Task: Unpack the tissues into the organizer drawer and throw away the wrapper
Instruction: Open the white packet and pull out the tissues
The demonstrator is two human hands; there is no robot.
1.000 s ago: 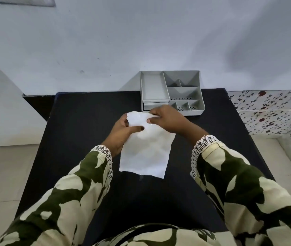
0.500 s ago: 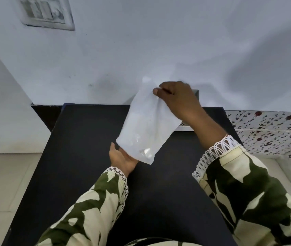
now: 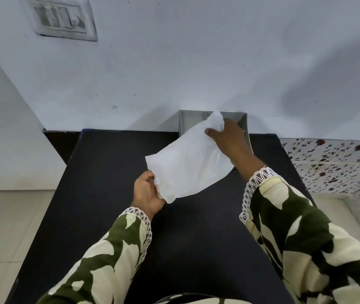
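A white, partly see-through plastic tissue wrapper (image 3: 188, 159) hangs stretched in the air above the black table (image 3: 113, 172). My right hand (image 3: 229, 141) pinches its upper end, up by the organizer. My left hand (image 3: 147, 191) grips its lower corner, closer to me. The grey organizer (image 3: 191, 121) stands at the table's far edge against the wall; the wrapper and my right hand hide most of it, drawer included. I cannot tell whether tissues are inside the wrapper.
A white wall rises just behind the table, with a switch plate (image 3: 61, 19) at upper left. A floral-patterned surface (image 3: 337, 163) lies to the right of the table. Tiled floor (image 3: 10, 227) shows on the left.
The wrapper has been lifted off the table and tilted. My right hand went up and back toward the organizer, my left hand slid down to the lower corner. The view tipped upward.
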